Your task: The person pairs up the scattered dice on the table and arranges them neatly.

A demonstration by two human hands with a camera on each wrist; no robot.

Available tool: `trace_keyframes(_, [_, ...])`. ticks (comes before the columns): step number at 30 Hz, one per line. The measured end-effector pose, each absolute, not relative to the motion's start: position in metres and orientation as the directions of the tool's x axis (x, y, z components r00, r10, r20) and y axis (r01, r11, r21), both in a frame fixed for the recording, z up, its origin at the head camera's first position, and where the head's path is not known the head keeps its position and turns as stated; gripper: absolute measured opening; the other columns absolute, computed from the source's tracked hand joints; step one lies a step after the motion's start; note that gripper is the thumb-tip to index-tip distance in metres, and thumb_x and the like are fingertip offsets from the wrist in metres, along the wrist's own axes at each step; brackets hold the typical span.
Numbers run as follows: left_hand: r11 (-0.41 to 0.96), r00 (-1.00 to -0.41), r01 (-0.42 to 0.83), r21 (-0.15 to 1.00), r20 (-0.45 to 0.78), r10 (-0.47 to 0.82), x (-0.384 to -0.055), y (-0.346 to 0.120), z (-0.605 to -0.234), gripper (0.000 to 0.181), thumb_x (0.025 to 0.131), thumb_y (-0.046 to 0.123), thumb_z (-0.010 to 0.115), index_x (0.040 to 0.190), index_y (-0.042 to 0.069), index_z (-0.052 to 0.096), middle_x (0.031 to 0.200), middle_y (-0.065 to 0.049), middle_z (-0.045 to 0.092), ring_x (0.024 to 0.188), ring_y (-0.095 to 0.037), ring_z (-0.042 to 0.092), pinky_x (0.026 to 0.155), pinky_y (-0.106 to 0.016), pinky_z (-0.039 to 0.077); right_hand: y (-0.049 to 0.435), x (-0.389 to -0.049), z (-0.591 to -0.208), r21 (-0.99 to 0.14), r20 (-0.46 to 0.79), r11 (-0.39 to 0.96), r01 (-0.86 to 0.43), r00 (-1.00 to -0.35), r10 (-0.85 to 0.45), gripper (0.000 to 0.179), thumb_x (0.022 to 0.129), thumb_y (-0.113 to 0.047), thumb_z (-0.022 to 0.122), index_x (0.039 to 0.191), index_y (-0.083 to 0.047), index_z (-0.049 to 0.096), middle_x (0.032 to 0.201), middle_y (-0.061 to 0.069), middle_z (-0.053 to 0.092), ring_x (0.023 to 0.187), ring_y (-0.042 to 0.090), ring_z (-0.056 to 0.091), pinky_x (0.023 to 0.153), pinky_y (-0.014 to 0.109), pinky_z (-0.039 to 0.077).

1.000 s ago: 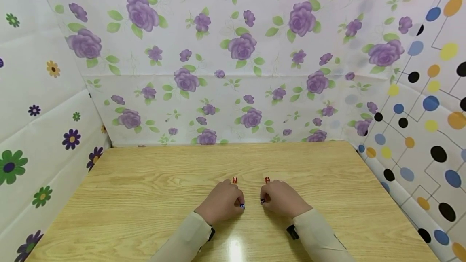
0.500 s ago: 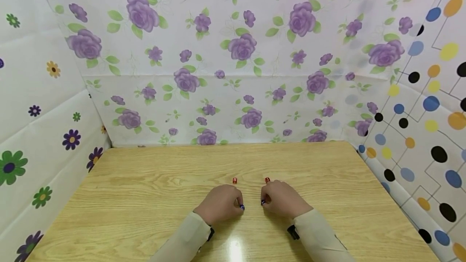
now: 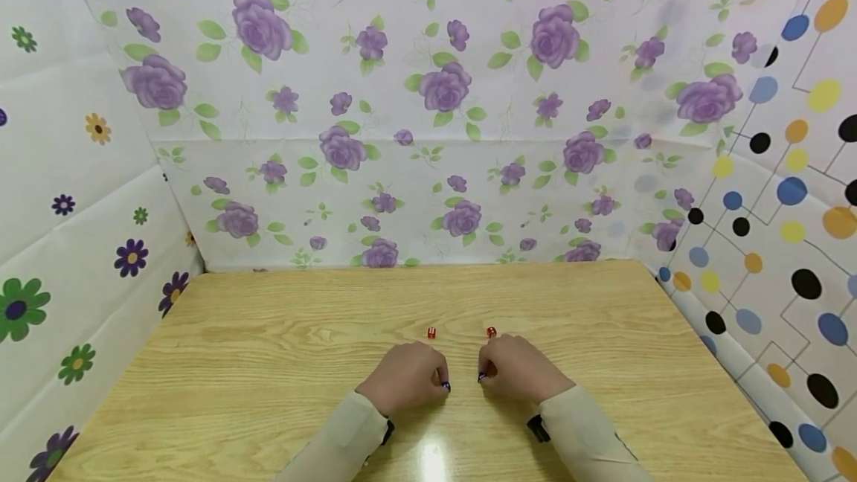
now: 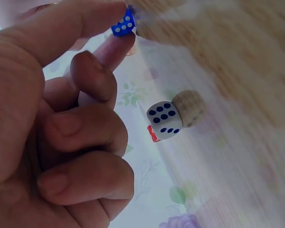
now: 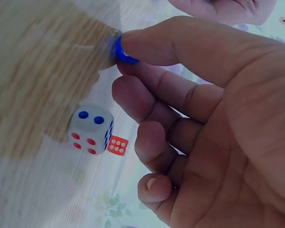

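My left hand (image 3: 405,376) pinches a small blue die (image 4: 123,23) with white pips between thumb and index finger, low over the table. Across a short gap, my right hand (image 3: 521,368) holds a second blue die (image 5: 126,51) in the same kind of pinch, partly covered by the thumb. The other fingers of each hand are bent. A white die (image 4: 164,118) lies near the left hand's curled fingers, and another white die (image 5: 91,129) lies near the right fingers. Both white dice are hidden in the head view.
Beyond the hands lie two red dice, a left one (image 3: 431,333) and a right one (image 3: 492,332), on the wood-grain table (image 3: 288,318). A purple-flowered cloth (image 3: 402,95) hangs at the back, with patterned cloths at both sides.
Both hands have drawn slightly nearer to the person, still pinching the blue dice. The left hand now stands apart from the left red die, which it nearly met before.
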State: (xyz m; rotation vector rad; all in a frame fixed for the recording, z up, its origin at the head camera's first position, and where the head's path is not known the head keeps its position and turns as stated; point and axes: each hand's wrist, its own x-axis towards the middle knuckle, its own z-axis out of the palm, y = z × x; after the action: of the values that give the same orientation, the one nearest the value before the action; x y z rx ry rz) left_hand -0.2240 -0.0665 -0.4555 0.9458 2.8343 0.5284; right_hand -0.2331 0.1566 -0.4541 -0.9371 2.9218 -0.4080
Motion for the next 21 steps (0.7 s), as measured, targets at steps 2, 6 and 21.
trace_keyframes(2, [0.744, -0.798, 0.564, 0.358, 0.004, 0.603, -0.224, -0.0662, -0.4556, 0.005, 0.079, 0.027, 0.075, 0.077, 0.029, 0.07, 0.07, 0.021, 0.058, 0.061, 0.003, 0.051, 0.06, -0.021, 0.046, 0.1559, -0.2325, -0.4534, -0.277, 0.03, 0.775, -0.568, -0.812, -0.583, 0.008, 0.078, -0.017, 0.074, 0.077, -0.022, 0.069, 0.073, -0.015, 0.059, 0.065, 0.002, 0.05, 0.064, 0.027, 0.045])
trace_keyframes(6, [0.744, -0.794, 0.568, 0.351, -0.002, 0.607, -0.2243, -0.0654, -0.4567, 0.007, 0.078, 0.028, 0.075, 0.076, 0.03, 0.069, 0.069, 0.021, 0.057, 0.06, 0.003, 0.05, 0.06, -0.021, 0.046, 0.1548, -0.2309, -0.452, -0.286, 0.027, 0.769, -0.572, -0.807, -0.59, 0.009, 0.077, -0.015, 0.073, 0.076, -0.022, 0.068, 0.072, -0.015, 0.058, 0.064, 0.002, 0.049, 0.063, 0.026, 0.044])
trace_keyframes(21, [0.748, -0.803, 0.572, 0.336, 0.041, 0.595, -0.2193, -0.0728, -0.4546, 0.007, 0.078, 0.031, 0.074, 0.078, 0.027, 0.069, 0.069, 0.021, 0.056, 0.064, 0.002, 0.05, 0.065, -0.022, 0.046, 0.1605, -0.2271, -0.4543, -0.281, 0.026, 0.776, -0.565, -0.813, -0.582, 0.005, 0.081, -0.022, 0.073, 0.082, -0.022, 0.068, 0.075, -0.013, 0.053, 0.064, 0.003, 0.045, 0.06, 0.024, 0.041])
